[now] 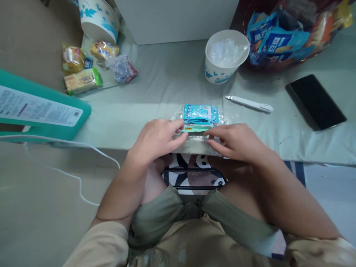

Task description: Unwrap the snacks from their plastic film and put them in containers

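A small stack of blue packets (198,113) with a pale green lower edge lies near the front edge of the cloth-covered surface, on crinkled clear plastic film (224,119). My left hand (160,137) is at the near left corner of the stack, its fingers bent and its thumb below them. From the other side, my right hand (236,140) has its index fingertip at the near right corner, with the thumb just under it. Both hands are closed lightly about the near edge. Whether the fingers also pinch the film, I cannot tell.
Beyond the packets are a white utility knife (249,104), a paper cup (219,74) filled with clear plastic, a black phone (315,102) and a bowl of snacks (294,65). Leftward are wrapped snacks (83,81), another paper cup (102,22), a green container (55,107) and a white cable (80,185).
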Available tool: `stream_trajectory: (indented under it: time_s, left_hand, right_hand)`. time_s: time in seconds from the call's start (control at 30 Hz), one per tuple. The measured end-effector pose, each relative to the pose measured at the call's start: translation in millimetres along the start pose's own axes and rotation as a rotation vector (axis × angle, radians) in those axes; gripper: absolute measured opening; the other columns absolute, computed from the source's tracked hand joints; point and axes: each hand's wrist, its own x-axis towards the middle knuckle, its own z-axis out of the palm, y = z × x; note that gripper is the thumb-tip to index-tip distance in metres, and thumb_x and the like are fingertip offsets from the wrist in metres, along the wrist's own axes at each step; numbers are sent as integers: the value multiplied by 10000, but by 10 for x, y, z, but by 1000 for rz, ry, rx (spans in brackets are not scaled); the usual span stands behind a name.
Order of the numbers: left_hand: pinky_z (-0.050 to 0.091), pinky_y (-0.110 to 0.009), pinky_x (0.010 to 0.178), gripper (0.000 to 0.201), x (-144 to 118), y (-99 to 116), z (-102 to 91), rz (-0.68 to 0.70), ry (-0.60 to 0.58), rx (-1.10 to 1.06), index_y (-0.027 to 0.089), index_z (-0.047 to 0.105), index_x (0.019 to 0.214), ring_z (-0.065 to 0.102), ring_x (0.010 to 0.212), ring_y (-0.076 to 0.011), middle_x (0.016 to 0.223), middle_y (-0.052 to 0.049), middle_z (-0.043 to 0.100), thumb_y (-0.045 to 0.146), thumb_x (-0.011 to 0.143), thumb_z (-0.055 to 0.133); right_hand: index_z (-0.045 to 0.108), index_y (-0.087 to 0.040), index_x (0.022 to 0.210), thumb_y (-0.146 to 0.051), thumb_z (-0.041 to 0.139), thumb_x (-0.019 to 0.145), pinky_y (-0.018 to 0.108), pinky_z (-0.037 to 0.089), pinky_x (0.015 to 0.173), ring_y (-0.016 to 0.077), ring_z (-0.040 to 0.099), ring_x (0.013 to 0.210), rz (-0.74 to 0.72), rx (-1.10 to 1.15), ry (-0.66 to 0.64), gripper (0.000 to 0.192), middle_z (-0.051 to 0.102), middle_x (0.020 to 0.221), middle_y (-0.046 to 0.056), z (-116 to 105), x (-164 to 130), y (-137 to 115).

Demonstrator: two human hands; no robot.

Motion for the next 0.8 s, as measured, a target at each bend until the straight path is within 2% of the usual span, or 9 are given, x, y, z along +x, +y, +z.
stream_trajectory:
  time_s: [0.03,0.1,0.17,0.2,0.3,0.37,0.47,0.6,0.8]
  left_hand:
    - [503,-405,822,213,6,31,-17,-18,-8,9,222,708,904,669,692,-217,714,-26,718,358,932,547]
    - [445,-502,1052,198,76,89,-42,-39,71,34,224,719,967,689,778,-231,740,-21,715,336,944,558]
    - [342,-546,1177,194,212,120,-35,-19,155,40,234,724,1051,696,954,-261,886,-38,738,322,921,611]
    - [335,-538,1190,236,294,120,-14,18,154,31,236,720,1104,679,1067,-282,1015,-58,744,322,896,647]
    - [437,-458,1110,405,515,61,97,111,12,-30,201,689,1235,600,1276,-321,1344,-119,667,324,850,688]
    - [499,-418,1002,429,591,13,173,62,-59,-88,173,678,1258,641,1201,-309,1322,-136,679,361,873,666]
    - [518,-397,887,372,587,-2,232,-60,-30,-162,180,707,1178,691,1001,-274,1128,-110,747,430,912,632]
    - [526,-358,836,317,515,34,258,-161,63,-392,198,711,1061,700,927,-228,1032,-68,778,465,935,595]
    - [546,-304,810,399,496,-15,368,-236,110,-672,190,667,1029,711,903,-185,1061,-66,766,567,910,621]
  right_hand:
    - [746,-230,1049,-381,433,1004,316,281,627,189,620,736,34,14,-86,350,769,905,58,-14,2,-31]
    - [737,-228,968,-401,350,1030,319,241,621,197,608,722,103,-9,-206,428,758,858,67,-34,21,-84]
    - [718,-224,912,-384,325,1027,328,209,619,206,605,721,172,-77,-259,440,758,872,80,-45,43,-114]
    - [711,-223,894,-375,331,1020,333,199,620,211,606,719,211,-112,-263,428,760,880,86,-46,52,-119]
    - [683,-204,829,-336,344,1005,347,229,638,231,629,758,268,-151,-214,405,762,899,105,-32,61,-92]
    - [668,-184,815,-291,344,995,358,289,683,257,656,850,265,-141,-145,385,761,925,126,-16,62,-55]
    - [669,-159,900,-238,383,950,381,347,760,319,664,998,318,-125,-41,301,758,979,158,-2,81,-11]
    - [673,-179,941,-250,392,935,373,405,783,296,677,974,426,191,43,290,762,1002,134,-6,155,-1]
    - [656,-200,971,-568,502,951,384,531,741,239,701,768,574,844,154,400,748,905,83,118,292,51]
